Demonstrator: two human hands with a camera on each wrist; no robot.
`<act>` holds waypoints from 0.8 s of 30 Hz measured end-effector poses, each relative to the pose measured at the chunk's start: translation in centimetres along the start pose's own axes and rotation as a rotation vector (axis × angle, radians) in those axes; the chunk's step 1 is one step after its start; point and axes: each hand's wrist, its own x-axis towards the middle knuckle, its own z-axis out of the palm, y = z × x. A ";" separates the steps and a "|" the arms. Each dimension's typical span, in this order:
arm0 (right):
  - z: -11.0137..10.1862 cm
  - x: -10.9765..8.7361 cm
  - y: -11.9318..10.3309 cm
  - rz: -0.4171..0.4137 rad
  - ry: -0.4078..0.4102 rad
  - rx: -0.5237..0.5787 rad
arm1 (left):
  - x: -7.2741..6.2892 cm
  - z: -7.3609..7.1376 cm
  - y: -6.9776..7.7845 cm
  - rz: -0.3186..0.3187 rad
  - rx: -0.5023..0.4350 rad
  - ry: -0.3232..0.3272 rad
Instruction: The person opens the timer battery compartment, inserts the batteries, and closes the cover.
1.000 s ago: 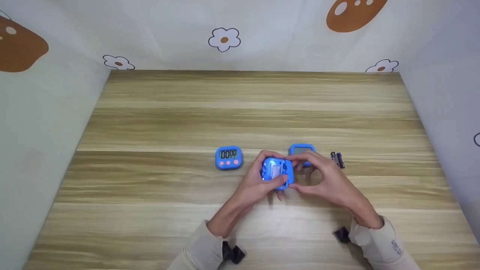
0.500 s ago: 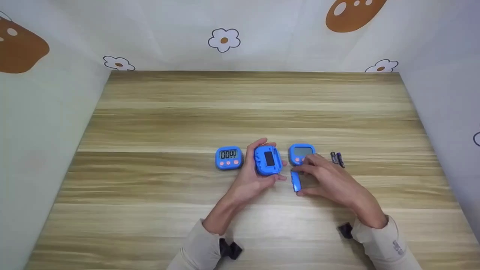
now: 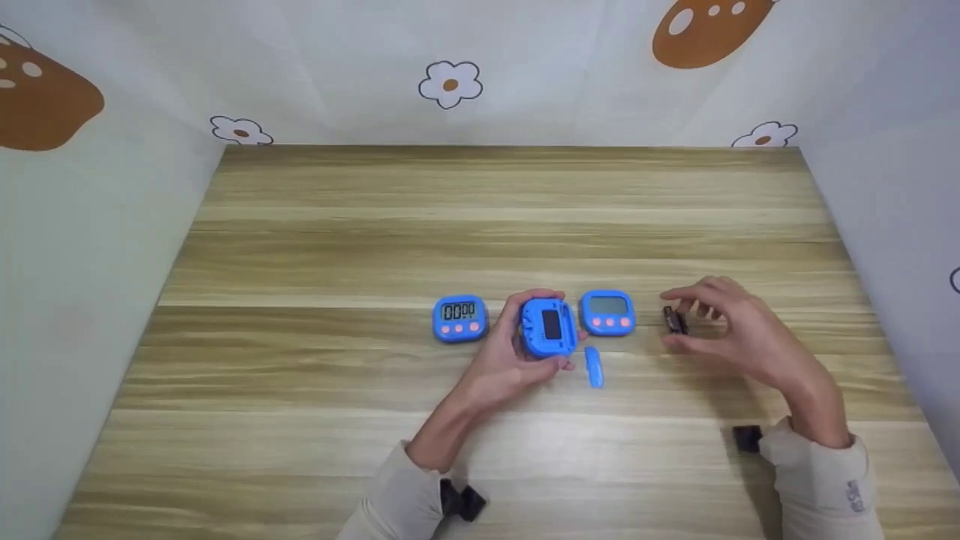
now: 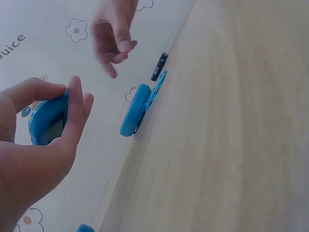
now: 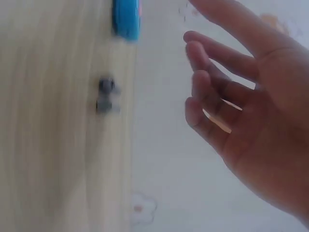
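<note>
A person's left hand [image 3: 499,367] grips a rounded blue timer [image 3: 535,330] above a wood-grain desk [image 3: 375,247], its back turned up to show a dark rectangle [image 3: 551,324] and an open slot along the right edge. The right hand [image 3: 742,330] hovers with thumb and fingers spread apart, clear of two dark batteries [image 3: 670,318] lying side by side below. Three blue timers are in view: the one in hand and two face up on the desk, each with three pink buttons. The left-hand timer [image 3: 460,319] displays four zeros; the right-hand timer [image 3: 608,313] has a blank grey screen. One narrow blue cover [image 3: 593,366] lies just below the latter. The gripped timer's front is hidden from the head camera, and the slot's interior is too small to make out. Two pale sleeves [image 3: 401,495] run off the bottom edge. In the blurred right wrist view, the batteries' markings are unreadable and a blue timer is cropped at the top; the left wrist view shows only one battery distinctly.
</note>
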 end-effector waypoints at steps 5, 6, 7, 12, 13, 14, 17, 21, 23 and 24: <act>-0.3 -0.1 2.5 0.055 -0.057 -0.037 | -0.1 -0.1 0.1 -0.001 0.109 0.025; -0.2 0.0 2.8 0.051 -0.073 -0.041 | -0.1 -0.1 0.2 -0.002 0.126 0.026; -0.1 0.0 3.0 0.051 -0.087 -0.044 | -0.1 -0.1 0.2 -0.002 0.146 0.027; 0.1 0.1 3.3 0.053 -0.104 -0.057 | 0.0 -0.1 0.2 -0.006 0.194 0.027; 0.2 0.1 3.3 0.049 -0.101 -0.058 | 0.0 -0.1 0.1 -0.003 0.191 0.022; 0.2 0.1 3.4 0.039 -0.097 -0.058 | 0.0 -0.1 0.0 -0.001 0.181 0.018; 0.3 0.1 3.5 0.021 -0.079 -0.052 | 0.1 -0.2 -0.1 0.011 0.157 0.002; 0.4 0.4 3.2 0.000 -0.019 -0.062 | 0.1 -0.2 -0.2 0.023 0.177 0.002; 0.4 0.5 2.6 -0.016 0.039 -0.073 | 0.1 -0.1 -0.2 0.027 0.190 0.003; 0.4 0.6 2.1 -0.030 0.068 -0.074 | 0.1 -0.1 -0.2 0.028 0.194 0.002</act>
